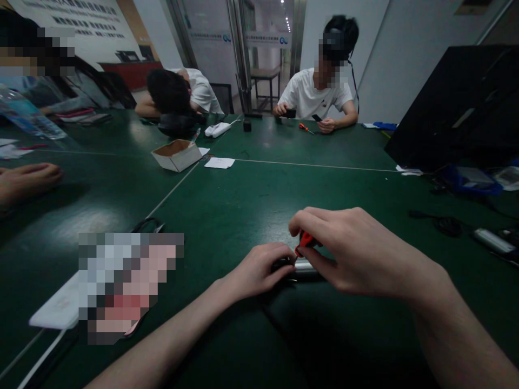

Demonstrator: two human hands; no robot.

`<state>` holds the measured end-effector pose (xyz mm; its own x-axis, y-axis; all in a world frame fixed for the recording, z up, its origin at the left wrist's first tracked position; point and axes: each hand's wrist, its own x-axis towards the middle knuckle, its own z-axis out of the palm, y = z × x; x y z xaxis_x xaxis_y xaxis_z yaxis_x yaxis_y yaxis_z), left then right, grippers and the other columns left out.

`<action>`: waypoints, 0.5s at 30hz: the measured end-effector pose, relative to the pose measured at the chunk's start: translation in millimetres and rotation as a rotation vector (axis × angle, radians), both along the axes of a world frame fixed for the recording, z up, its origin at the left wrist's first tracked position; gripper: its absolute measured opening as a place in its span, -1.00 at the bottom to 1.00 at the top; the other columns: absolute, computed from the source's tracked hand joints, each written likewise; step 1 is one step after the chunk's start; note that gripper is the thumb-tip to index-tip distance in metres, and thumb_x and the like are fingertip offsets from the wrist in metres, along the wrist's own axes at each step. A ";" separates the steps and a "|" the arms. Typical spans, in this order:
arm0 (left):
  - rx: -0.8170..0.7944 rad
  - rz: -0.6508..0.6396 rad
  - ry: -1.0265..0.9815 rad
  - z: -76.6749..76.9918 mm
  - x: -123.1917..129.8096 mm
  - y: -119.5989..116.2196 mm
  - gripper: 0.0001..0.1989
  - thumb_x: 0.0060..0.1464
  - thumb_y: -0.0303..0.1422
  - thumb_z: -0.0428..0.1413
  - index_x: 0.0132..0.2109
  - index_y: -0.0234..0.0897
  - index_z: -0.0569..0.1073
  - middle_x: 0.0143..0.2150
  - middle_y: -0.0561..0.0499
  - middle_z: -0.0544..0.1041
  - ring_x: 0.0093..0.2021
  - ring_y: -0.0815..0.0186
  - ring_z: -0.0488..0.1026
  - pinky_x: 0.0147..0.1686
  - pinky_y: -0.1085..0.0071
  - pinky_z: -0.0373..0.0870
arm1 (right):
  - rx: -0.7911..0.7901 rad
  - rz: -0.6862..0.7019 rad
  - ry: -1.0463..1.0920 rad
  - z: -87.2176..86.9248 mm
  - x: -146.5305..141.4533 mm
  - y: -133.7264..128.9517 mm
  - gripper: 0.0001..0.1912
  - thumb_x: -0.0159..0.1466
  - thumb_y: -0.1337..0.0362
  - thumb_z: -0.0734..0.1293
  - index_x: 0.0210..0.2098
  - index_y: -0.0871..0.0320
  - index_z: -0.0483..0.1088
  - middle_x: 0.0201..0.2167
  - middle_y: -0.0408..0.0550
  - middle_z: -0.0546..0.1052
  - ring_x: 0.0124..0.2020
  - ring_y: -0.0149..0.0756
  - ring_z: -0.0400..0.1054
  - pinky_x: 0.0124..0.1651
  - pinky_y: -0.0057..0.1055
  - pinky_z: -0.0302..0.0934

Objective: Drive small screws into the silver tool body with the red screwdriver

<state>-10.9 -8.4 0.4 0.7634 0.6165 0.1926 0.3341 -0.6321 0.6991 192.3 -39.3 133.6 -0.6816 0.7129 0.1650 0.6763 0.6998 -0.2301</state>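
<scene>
My left hand (261, 268) is closed around the black end of a silver, tube-like device (305, 268) lying low over the green table. Above it, my right hand (360, 251) pinches a screwdriver (307, 241) by its red-and-black handle. The screwdriver points down at the device, close to my left fingertips. Its tip is too small to make out, so I cannot tell whether it sits in a screw. My right hand hides the far end of the device. A dark cord seems to run down from the black end.
A blurred phone-like item and a white slab (57, 308) with a cable lie at left. An open box (177, 155) and paper (219, 162) stand ahead. A big black screen (458, 108), cords and another silver device (493, 241) are at right. Other people sit around the table (259, 189).
</scene>
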 end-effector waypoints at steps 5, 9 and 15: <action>-0.025 0.008 0.026 1.4 -0.8 0.1 -0.86 0.25 -0.32 0.03 -0.19 -0.29 0.43 -0.24 -0.03 0.50 -0.25 0.27 0.45 -0.25 0.40 0.36 | 0.130 -0.064 -0.081 -0.9 -2.0 0.7 -0.83 0.34 0.13 0.26 -0.27 0.08 0.25 -0.45 -0.25 0.40 -0.52 -0.41 0.21 -0.49 -0.44 -0.14; -0.035 -0.002 0.021 1.2 -0.9 0.2 -0.86 0.25 -0.33 0.03 -0.17 -0.29 0.43 -0.22 -0.04 0.51 -0.23 0.25 0.45 -0.22 0.38 0.36 | 0.099 -0.106 -0.078 0.9 -1.0 -0.4 -0.80 0.31 0.11 0.28 -0.21 0.10 0.27 -0.40 -0.20 0.44 -0.46 -0.36 0.28 -0.47 -0.43 -0.10; -0.041 -0.013 0.013 -0.1 0.0 0.3 -0.85 0.25 -0.35 0.03 -0.10 -0.29 0.43 -0.15 -0.06 0.52 -0.18 0.24 0.45 -0.15 0.36 0.37 | -0.056 -0.007 0.036 1.5 1.2 -0.4 -0.81 0.22 0.38 0.25 -0.15 0.14 0.23 -0.30 -0.17 0.42 -0.39 -0.41 0.27 -0.42 -0.46 0.02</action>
<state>-10.9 -8.1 0.3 0.7738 0.6136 0.1573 0.3351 -0.6073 0.7203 193.5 -39.7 135.1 -0.6707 0.7266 0.1493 0.6717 0.6803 -0.2933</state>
